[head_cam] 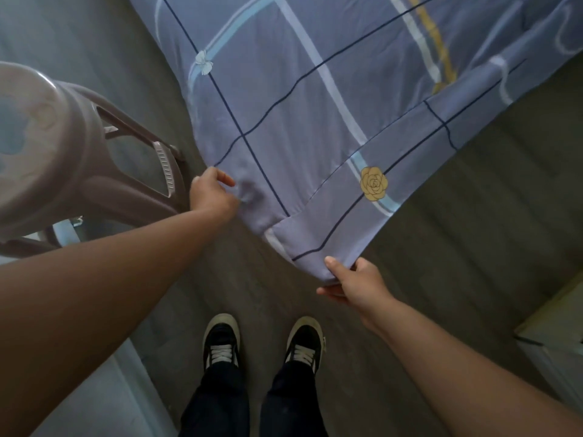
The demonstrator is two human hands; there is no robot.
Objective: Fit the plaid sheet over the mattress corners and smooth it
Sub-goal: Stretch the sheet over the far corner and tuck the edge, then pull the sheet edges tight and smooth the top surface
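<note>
The plaid sheet (315,115) is grey-blue with dark and pale lines and a yellow rose print, and it covers the near corner of the mattress, which is hidden under it. My left hand (211,193) pinches a bunch of the sheet on the left side of the corner. At the very tip of the corner, my right hand (353,283) grips the sheet's lower hem, thumb on top and fingers underneath. The cloth hangs down over the corner with a few folds.
A brown plastic stool (63,146) stands close to the left of the bed corner. My two feet in black shoes (262,342) stand on the grey wood floor (473,216) just in front of the corner. A pale piece of furniture (558,335) sits at the right edge.
</note>
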